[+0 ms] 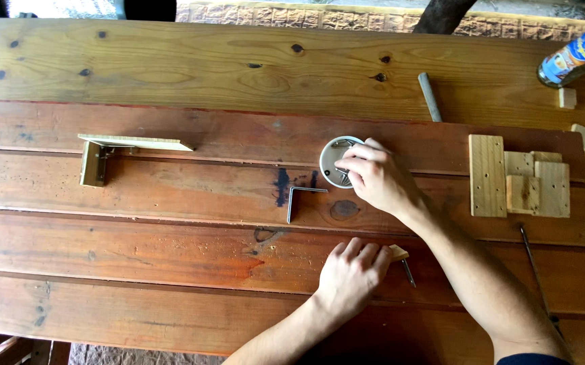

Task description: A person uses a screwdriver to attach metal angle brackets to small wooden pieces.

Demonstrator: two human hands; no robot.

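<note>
Seen from the head camera, looking straight down on a wooden table (171, 81) of broad reddish planks. Right hand (377, 177) reaching forward, fingers curled and dipped into a small round white container (333, 157) holding what look like screws; fingertips pinched together inside it, though whether anything is actually gripped cannot be told from here. Left hand (352, 274) nearer the body, palm down, fingers loosely bent and pressing on a small wooden block (399, 252), only a corner of which peeks out past the fingertips. Just beside that block, to the right of the left hand, a thin metal screw or nail (409, 272) lying on the plank. Between the two hands and a little to the left, a metal angle bracket (297, 198) lying flat, close to the container. Far off to the left of both hands, an assembled wooden corner piece (113, 154), two thin boards joined at a right angle with a bracket inside. To the right of the right hand, a cluster of flat wooden pieces (522, 177) laid side by side, some with drilled holes. Beyond the right hand, a grey metal rod (430, 96); further right at the table's far corner, a plastic bottle (576, 54) on its side. Near the right forearm, a thin dark tool (532, 267) lying along the plank.
</note>
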